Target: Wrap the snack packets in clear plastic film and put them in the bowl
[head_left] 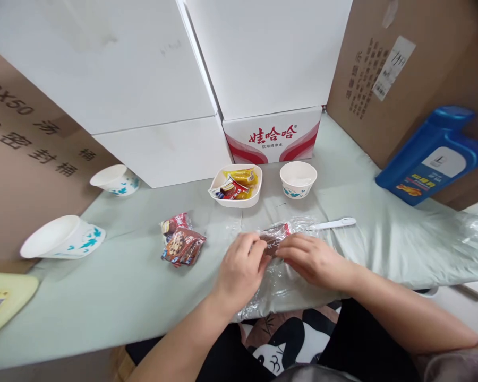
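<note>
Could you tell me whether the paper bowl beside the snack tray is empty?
Empty: the paper bowl stands upright, showing only bare white inside.

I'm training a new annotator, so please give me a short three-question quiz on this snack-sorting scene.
1. True or false: the left hand and the right hand pinch one snack packet between them.
2. What does the white dish hold?
3. Where is the white spoon? A) in that dish; B) lying flat just beyond the right hand; C) under the left hand.

Key: 1 true; 2 wrapped snacks; 3 B.
</note>
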### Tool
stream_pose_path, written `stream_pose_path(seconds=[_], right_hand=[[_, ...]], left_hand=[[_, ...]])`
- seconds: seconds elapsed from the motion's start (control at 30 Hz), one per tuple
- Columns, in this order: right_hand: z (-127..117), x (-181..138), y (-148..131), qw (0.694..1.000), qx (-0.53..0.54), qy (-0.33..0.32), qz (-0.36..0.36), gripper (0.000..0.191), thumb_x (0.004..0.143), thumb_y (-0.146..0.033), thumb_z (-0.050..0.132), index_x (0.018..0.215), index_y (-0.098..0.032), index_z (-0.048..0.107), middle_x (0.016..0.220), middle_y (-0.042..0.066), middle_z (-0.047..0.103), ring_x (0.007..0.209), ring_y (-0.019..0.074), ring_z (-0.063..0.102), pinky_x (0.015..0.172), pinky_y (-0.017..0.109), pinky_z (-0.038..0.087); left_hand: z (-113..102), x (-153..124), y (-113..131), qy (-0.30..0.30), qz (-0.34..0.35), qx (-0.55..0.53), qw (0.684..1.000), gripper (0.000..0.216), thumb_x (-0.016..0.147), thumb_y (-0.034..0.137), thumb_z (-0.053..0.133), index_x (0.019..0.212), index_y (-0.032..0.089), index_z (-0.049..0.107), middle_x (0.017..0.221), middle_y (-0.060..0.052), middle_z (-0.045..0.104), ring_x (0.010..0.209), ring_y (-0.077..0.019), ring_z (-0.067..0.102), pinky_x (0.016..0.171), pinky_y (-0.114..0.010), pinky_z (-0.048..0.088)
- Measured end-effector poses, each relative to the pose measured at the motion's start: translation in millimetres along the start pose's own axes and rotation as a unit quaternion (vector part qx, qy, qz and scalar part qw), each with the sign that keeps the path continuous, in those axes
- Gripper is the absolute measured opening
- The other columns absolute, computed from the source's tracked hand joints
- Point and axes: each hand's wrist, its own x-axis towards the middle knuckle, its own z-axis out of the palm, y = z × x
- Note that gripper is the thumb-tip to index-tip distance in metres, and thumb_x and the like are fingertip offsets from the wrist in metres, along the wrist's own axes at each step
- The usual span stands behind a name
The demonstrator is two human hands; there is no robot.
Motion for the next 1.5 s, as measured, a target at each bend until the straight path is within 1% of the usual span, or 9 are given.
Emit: stream_pose_path(seconds=[0.1,0.2,0.33,0.43,0.57,0.8,1.07,1.27,1.5], right_hand=[[16,6,-1,0.999,-0.001,-0.024,-0.041,0.035,0.095,-0.012,0.042,0.127,-0.015,0.054,0.133,0.014,0.056,0.129,0.0221,0.047,0.106,0.043,0.042],[26,10,6,0.997,-0.066,-0.024,0.035,0.045,0.089,-0.02,0.056,0.134,-0.015,0.05,0.14,0.017,0.05,0.136,0.0295,0.038,0.108,0.05,0.038],[19,20,20,0.986,-0.124,-0.066,0.087,0.063,0.08,-0.036,0.071,0.135,-0.016,0.05,0.139,0.02,0.05,0.13,0.0358,0.043,0.102,0.055,0.039],[5,35,30,0.98,-0.136,-0.124,0.07,0.058,0.086,-0.04,0.064,0.135,-0.015,0.049,0.132,0.02,0.057,0.118,0.0323,0.055,0.094,0.046,0.045],[-14,59,42,0.976,-0.129,-0.137,0.106,0.038,0.096,-0.039,0.047,0.126,-0.018,0.056,0.112,0.012,0.069,0.094,0.0244,0.067,0.077,0.033,0.048],[-37,92,59,0.961,-0.135,-0.181,0.159,0.028,0.096,-0.029,0.045,0.111,-0.021,0.068,0.09,0.007,0.074,0.079,0.0212,0.066,0.065,0.028,0.042],[-73,170,62,0.979,-0.172,-0.107,-0.03,0.03,0.096,-0.028,0.046,0.113,-0.023,0.07,0.112,0.005,0.071,0.094,0.0206,0.062,0.076,0.03,0.042],[-39,210,76,0.924,-0.3,-0.222,-0.079,0.019,0.089,-0.019,0.057,0.093,-0.02,0.075,0.098,0.009,0.073,0.094,0.0231,0.058,0.077,0.033,0.038],[-15,210,87,0.955,-0.198,-0.219,-0.037,0.04,0.075,-0.012,0.064,0.114,-0.019,0.068,0.124,0.012,0.06,0.115,0.0271,0.049,0.096,0.038,0.037]], left_hand=[[2,1,1,-0.071,-0.001,-0.005,0.997,0.016,0.08,0.015,0.066,0.093,0.02,0.057,0.099,-0.006,0.062,0.096,-0.0242,0.062,0.082,-0.038,0.053],[7,3,-8,-0.141,-0.051,0.006,0.989,0.063,0.062,0.027,0.084,0.115,0.018,0.052,0.128,-0.014,0.055,0.118,-0.0336,0.053,0.096,-0.047,0.047],[9,7,-23,-0.188,-0.088,0.002,0.978,0.101,0.052,0.04,0.089,0.137,0.019,0.039,0.146,-0.02,0.04,0.132,-0.039,0.042,0.104,-0.051,0.039],[6,9,-27,-0.207,-0.096,0.02,0.973,0.112,0.05,0.045,0.088,0.144,0.018,0.032,0.154,-0.022,0.028,0.135,-0.0411,0.037,0.105,-0.051,0.038],[1,11,-27,-0.242,-0.106,0.034,0.964,0.113,0.05,0.051,0.086,0.142,0.011,0.036,0.153,-0.025,0.029,0.137,-0.0415,0.034,0.107,-0.052,0.035],[-1,12,-32,-0.238,-0.103,0.004,0.966,0.106,0.048,0.058,0.084,0.137,0.015,0.045,0.15,-0.024,0.034,0.137,-0.0429,0.033,0.108,-0.055,0.032],[4,12,-34,-0.251,-0.104,0.007,0.962,0.11,0.046,0.059,0.085,0.139,0.014,0.045,0.152,-0.022,0.033,0.139,-0.0425,0.029,0.11,-0.055,0.03],[4,11,-35,-0.27,-0.098,0.03,0.958,0.115,0.049,0.067,0.081,0.142,0.012,0.041,0.153,-0.022,0.031,0.139,-0.0408,0.029,0.111,-0.053,0.03],[2,11,-34,-0.271,-0.102,0.026,0.957,0.115,0.051,0.066,0.081,0.143,0.012,0.04,0.153,-0.021,0.031,0.139,-0.0411,0.028,0.111,-0.053,0.03]])
